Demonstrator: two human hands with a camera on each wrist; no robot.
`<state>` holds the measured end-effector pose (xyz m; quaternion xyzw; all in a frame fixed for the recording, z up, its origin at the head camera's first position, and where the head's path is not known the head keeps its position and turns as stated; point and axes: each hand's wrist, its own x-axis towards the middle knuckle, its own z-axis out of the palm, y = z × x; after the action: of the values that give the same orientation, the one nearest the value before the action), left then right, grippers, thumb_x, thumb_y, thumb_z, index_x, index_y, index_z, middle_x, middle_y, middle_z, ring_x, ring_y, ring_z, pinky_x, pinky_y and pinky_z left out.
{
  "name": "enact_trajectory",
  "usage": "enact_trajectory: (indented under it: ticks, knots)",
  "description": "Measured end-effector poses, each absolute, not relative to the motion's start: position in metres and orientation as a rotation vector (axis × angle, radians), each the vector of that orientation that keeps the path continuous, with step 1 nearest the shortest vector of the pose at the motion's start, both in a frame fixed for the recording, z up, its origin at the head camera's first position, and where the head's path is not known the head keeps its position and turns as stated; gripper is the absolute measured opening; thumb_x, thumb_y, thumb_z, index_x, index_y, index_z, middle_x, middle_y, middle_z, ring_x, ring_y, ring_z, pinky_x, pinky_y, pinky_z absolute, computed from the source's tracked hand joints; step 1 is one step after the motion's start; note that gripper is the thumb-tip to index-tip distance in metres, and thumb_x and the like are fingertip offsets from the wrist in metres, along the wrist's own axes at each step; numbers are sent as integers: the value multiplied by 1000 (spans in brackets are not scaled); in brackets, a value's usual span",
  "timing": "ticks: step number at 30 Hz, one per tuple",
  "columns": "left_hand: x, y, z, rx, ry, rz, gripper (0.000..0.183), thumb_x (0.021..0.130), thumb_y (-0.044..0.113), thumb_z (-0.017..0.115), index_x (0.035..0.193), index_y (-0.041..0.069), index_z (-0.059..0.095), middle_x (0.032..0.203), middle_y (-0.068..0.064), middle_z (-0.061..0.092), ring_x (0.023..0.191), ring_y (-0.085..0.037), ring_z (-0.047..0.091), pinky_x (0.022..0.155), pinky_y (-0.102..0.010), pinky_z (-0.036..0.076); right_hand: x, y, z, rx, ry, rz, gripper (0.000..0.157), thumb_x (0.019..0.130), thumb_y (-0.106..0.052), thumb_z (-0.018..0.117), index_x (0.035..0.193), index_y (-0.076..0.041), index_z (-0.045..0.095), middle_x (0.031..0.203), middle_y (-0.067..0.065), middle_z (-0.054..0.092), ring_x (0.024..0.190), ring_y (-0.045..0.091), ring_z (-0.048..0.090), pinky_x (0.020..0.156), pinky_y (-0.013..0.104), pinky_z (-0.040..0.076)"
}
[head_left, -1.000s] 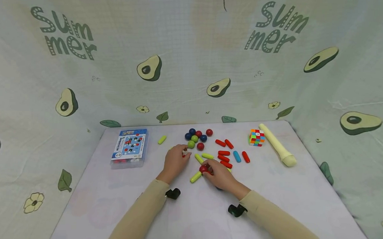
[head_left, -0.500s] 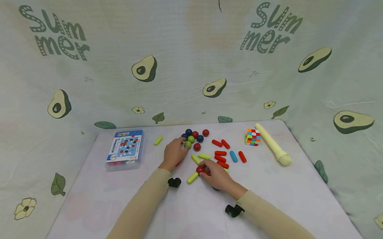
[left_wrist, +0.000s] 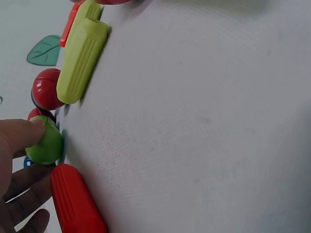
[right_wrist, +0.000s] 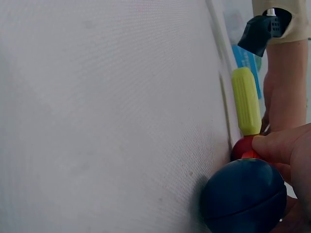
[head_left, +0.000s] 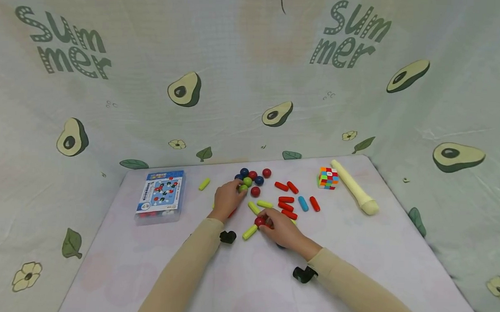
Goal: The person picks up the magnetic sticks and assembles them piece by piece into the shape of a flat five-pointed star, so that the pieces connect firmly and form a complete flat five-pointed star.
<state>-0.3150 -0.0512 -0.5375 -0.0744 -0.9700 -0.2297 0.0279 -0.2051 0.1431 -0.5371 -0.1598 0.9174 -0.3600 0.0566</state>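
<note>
My left hand (head_left: 227,199) reaches to the near side of a cluster of balls and pinches a green ball (left_wrist: 46,145), thumb on top and fingers beyond. A red rod (left_wrist: 75,201) lies by those fingers in the left wrist view. My right hand (head_left: 282,226) grips a red ball (head_left: 259,221) on the table. From that ball a yellow-green rod (right_wrist: 246,102) sticks out, toward the lower left in the head view. A dark blue ball (right_wrist: 245,196) stands in front of it in the right wrist view, with a bit of red between them; my hand hides most of it in the head view.
Several red rods (head_left: 286,199) and a blue rod (head_left: 303,204) lie to the right. Behind them are a puzzle cube (head_left: 328,178) and a long cream stick (head_left: 354,187). A clear box (head_left: 159,196) with a blue label stands at left. Yellow-green rods (head_left: 265,204) lie between my hands.
My left hand has moved forward to the green balls and taken hold of the nearer one. My right hand keeps its grip on the red ball. The head view has shifted slightly.
</note>
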Motion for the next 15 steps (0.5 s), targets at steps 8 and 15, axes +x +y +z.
enact_trajectory:
  ticks: [8, 15]
  knots:
    - [-309, -55, -540, -266, -2963, -632, 32, 97, 33, 71, 125, 17, 70, 112, -5, 73, 105, -25, 65, 99, -48, 46, -206, 144, -537, -485, 2778, -1093, 30, 95, -18, 74, 123, -17, 63, 100, -8, 61, 87, 10, 57, 75, 25, 52]
    - [-295, -59, -536, -295, -2908, -614, 33, 93, 30, 75, 124, 20, 71, 114, -1, 72, 107, -25, 62, 100, -49, 44, -207, 144, -537, -473, 2771, -1092, 30, 95, -18, 74, 123, -19, 64, 98, -9, 60, 87, 10, 57, 75, 25, 52]
